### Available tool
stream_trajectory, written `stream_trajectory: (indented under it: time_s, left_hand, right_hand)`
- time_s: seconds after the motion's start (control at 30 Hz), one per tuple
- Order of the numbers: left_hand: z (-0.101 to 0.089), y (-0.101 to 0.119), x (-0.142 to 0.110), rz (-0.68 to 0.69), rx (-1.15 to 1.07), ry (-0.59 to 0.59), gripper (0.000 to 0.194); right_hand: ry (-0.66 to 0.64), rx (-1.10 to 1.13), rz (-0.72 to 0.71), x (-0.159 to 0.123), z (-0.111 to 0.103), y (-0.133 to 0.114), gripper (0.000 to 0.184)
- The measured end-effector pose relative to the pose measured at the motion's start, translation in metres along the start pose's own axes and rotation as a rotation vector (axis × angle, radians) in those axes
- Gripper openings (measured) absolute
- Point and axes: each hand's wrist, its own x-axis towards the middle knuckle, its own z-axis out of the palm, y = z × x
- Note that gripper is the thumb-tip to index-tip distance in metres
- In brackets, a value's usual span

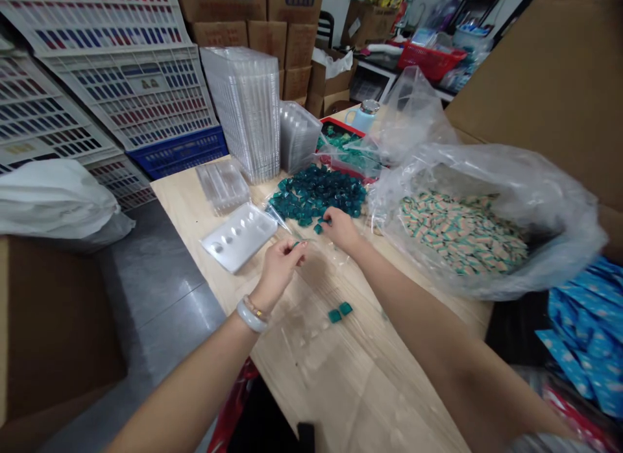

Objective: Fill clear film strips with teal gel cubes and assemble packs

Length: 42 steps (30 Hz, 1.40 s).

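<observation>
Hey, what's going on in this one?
A person at a wooden table pinches a small teal cube in their left hand, while their right hand is at another cube by a heap of teal cubes. Two more cubes lie apart on the table. Nearby are a white plastic tray, stacked clear plastic trays and an open plastic bag of striped pieces.

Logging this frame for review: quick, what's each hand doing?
Left hand: closed, pinching a small teal piece.
Right hand: fingers curled at a teal cube; can't tell if gripped.
</observation>
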Motion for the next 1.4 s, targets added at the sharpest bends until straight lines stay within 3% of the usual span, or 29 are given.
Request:
stream_trajectory:
  time_s: [0.1, 0.2, 0.3, 0.43, 0.5, 0.6, 0.77, 0.9, 0.97, 1.07, 1.17, 1.23, 1.3, 1.4]
  left_hand:
    - [0.006, 0.004, -0.015, -0.138, -0.25, -0.017, 0.023]
    - [0.01, 0.01, -0.034, -0.214, -0.404, -0.072, 0.024]
    - [0.004, 0.003, -0.066, -0.184, -0.266, -0.11, 0.023]
    - [-0.013, -0.025, -0.115, 0.064, 0.346, -0.207, 0.014]
    - [-0.016, -0.038, -0.13, 0.211, 0.538, -0.269, 0.01]
    - [-0.014, -0.049, -0.135, 0.358, 0.663, -0.297, 0.009]
    - [-0.008, -0.054, -0.13, 0.433, 0.688, -0.26, 0.009]
    - [-0.012, -0.055, -0.13, 0.439, 0.596, -0.254, 0.01]
    - [-0.015, -0.051, -0.128, 0.37, 0.456, -0.216, 0.013]
    - [-0.015, -0.037, -0.125, 0.108, 0.198, -0.14, 0.021]
    - [-0.013, -0.025, -0.125, -0.161, 0.007, -0.266, 0.031]
    - [-0.016, -0.022, -0.129, -0.23, -0.02, -0.373, 0.034]
    - [-0.022, -0.024, -0.134, -0.146, 0.115, -0.342, 0.031]
    - [-0.036, -0.032, -0.143, 0.191, 0.542, -0.262, 0.027]
  right_hand:
    - [0.051, 0.453, 0.193, -0.034, -0.014, -0.005, 0.016]
    - [-0.028, 0.889, 0.285, -0.091, -0.025, -0.01, 0.027]
    - [0.015, 0.776, 0.225, -0.149, -0.026, -0.011, 0.024]
    - [-0.025, 0.23, -0.132, -0.191, -0.017, -0.015, 0.016]
    - [-0.12, 0.02, -0.288, -0.196, -0.014, -0.018, 0.014]
    - [-0.203, -0.143, -0.405, -0.198, -0.015, -0.024, 0.013]
    - [-0.227, -0.236, -0.555, -0.21, -0.014, -0.025, 0.011]
    - [-0.221, -0.269, -0.547, -0.217, -0.005, -0.022, 0.011]
    - [-0.205, -0.246, -0.513, -0.218, -0.006, -0.025, 0.01]
    - [-0.093, -0.13, -0.445, -0.221, -0.014, -0.038, 0.027]
    - [-0.051, 0.048, -0.363, -0.227, -0.022, -0.053, 0.025]
    - [-0.078, 0.124, -0.304, -0.232, -0.023, -0.058, 0.018]
    - [-0.1, 0.113, -0.263, -0.233, -0.021, -0.057, 0.016]
    - [-0.203, -0.06, -0.33, -0.227, -0.014, -0.05, 0.014]
